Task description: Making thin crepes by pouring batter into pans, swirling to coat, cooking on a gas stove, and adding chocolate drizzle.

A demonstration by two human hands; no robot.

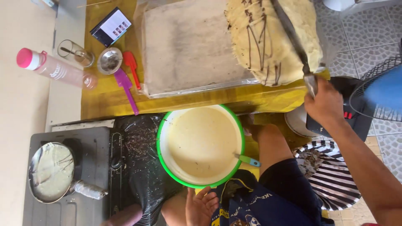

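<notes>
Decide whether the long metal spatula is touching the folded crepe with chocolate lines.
Touching. The head view shows the long metal spatula, held by the right hand, lying flat across the folded crepe with no gap.

1. One view only, from the person's head, looking steeply down.
2. It sits close above the green-rimmed bowl (200,144), which lies near the middle of the frame.
3. The frame's edges take in the stove (90,146) and the tiled floor (360,33).

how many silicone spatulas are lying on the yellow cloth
2: a red spatula and a purple spatula, side by side left of the lined board. More may be hidden.
</notes>
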